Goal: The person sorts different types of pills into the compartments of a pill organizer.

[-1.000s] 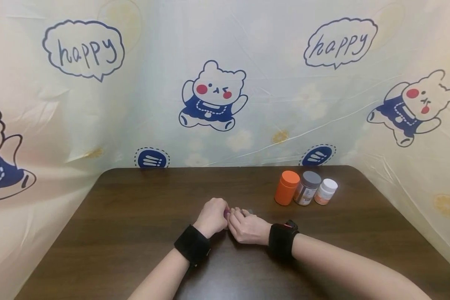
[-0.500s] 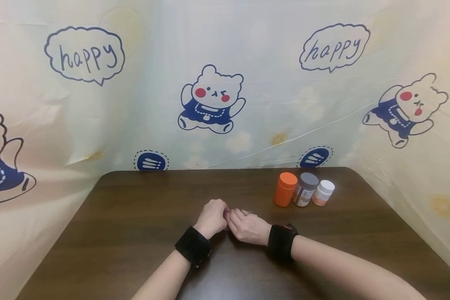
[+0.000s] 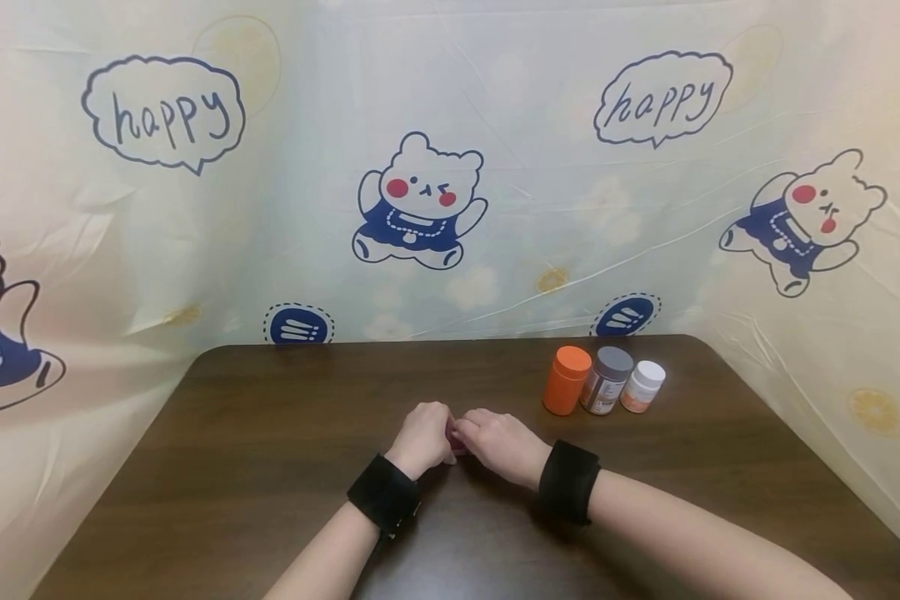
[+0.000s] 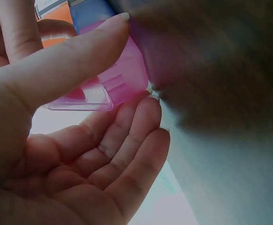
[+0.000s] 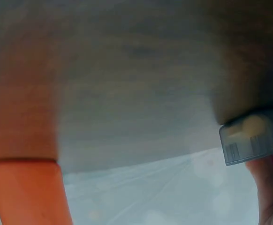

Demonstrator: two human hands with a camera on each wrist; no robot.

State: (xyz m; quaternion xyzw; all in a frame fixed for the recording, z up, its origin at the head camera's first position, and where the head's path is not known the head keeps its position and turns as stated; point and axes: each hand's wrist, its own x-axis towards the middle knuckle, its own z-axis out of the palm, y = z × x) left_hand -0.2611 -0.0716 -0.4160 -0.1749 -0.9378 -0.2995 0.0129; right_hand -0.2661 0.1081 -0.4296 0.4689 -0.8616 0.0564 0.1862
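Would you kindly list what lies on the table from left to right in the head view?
Left hand → small pink item pinched between both hands → right hand → orange bottle → grey-lidded jar → white-capped bottle.

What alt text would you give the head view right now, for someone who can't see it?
Two hands meet at the middle of a dark wooden table, the left hand and right hand together holding a small pink object that they mostly hide. Three bottles stand in a row at the back right: orange bottle, grey-capped jar, white-capped bottle.
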